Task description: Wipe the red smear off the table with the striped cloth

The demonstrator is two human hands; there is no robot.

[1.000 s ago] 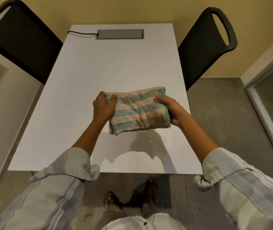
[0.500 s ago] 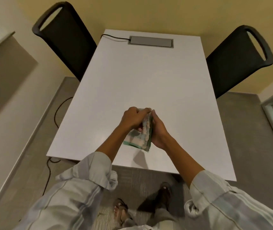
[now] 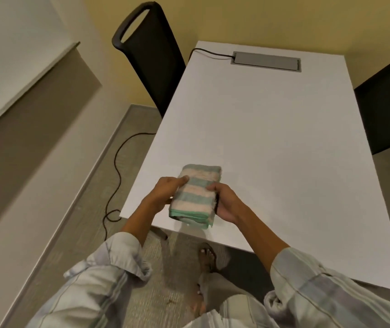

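Note:
The striped cloth (image 3: 196, 195), green and pale pink, is folded into a thick narrow pad. I hold it above the near left corner of the white table (image 3: 272, 143). My left hand (image 3: 165, 192) grips its left side with the thumb on top. My right hand (image 3: 224, 202) grips its right side. No red smear shows on the table top in this view.
A grey cable box (image 3: 266, 64) is set in the table's far end, with a black cable (image 3: 115, 176) running down to the floor on the left. One black chair (image 3: 151, 58) stands far left, another (image 3: 388, 107) at the right. My feet are under the near edge.
The cloth went from a wide fold to a narrower, thicker pad held between both hands. My view has swung to the left, so the table now sits to the right.

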